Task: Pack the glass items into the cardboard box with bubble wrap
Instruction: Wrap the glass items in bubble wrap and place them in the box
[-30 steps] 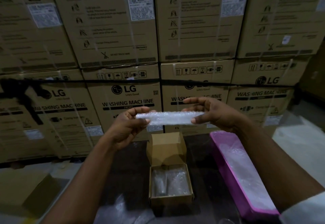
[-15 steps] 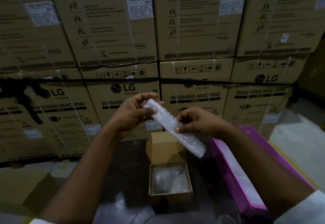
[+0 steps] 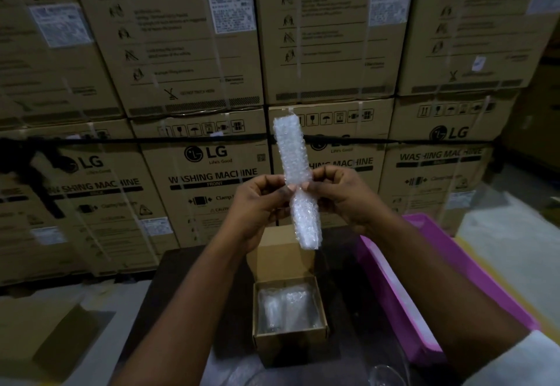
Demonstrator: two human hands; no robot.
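Observation:
A long folded strip of bubble wrap (image 3: 292, 155) stands nearly upright in front of me. My left hand (image 3: 257, 207) and my right hand (image 3: 342, 197) pinch it together at its middle, thumbs meeting. Below them a small open cardboard box (image 3: 289, 340) sits on the dark table, its lid flap raised behind. Inside the box lie a clear glass (image 3: 269, 310) and bubble wrap lining (image 3: 298, 301). The rim of another glass (image 3: 385, 375) shows at the bottom edge.
A pink plastic tray (image 3: 472, 270) holding bubble wrap lies right of the box. Stacked washing machine cartons (image 3: 212, 170) form a wall behind the table. A flat brown carton (image 3: 45, 334) lies on the floor at the left.
The strip has turned from level, through a slant, to nearly upright. Both hands slid from its ends to its middle and came together.

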